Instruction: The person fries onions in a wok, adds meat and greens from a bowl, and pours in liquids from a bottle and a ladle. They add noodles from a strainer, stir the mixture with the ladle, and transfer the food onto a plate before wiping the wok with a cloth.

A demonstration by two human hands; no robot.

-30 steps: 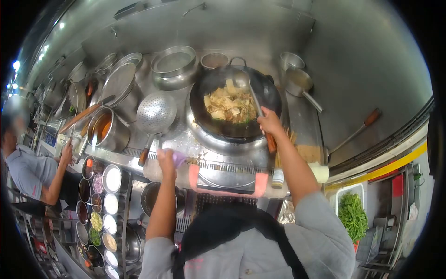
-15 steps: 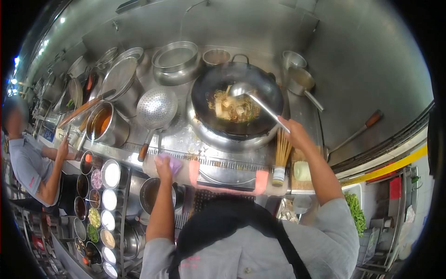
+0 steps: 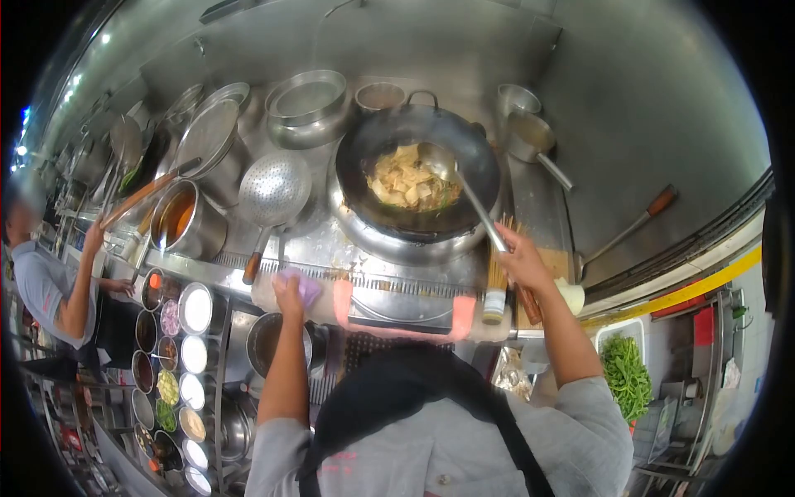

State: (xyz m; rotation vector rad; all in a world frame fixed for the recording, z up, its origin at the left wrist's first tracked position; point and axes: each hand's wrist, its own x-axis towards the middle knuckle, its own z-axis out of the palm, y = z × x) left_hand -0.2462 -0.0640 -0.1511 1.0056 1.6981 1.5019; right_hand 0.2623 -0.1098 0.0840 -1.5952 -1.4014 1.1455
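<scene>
A dark wok (image 3: 354,137) sits on the round steel burner ring. Inside it lies a heap of pale, flat food pieces (image 3: 411,184) with some green bits. My right hand (image 3: 522,257) is closed round the long handle of a ladle (image 3: 479,204). The ladle's bowl is at the right side of the food, and its wooden end sticks out below my hand. My left hand (image 3: 289,296) grips a purple cloth (image 3: 305,290) at the stove's front edge, left of the wok.
A perforated skimmer (image 3: 275,189) and a pot of orange-brown liquid (image 3: 175,219) stand on the left. Bamboo sticks (image 3: 494,282) are near my right forearm. A saucepan (image 3: 530,137) stands at right. Several ingredient containers (image 3: 196,308) line the lower left. A co-worker (image 3: 58,282) stands far left.
My right hand has drawn the ladle slightly back, and its wooden end now shows. The food is gathered in a larger heap. The co-worker's arm has gone up with a long-handled utensil.
</scene>
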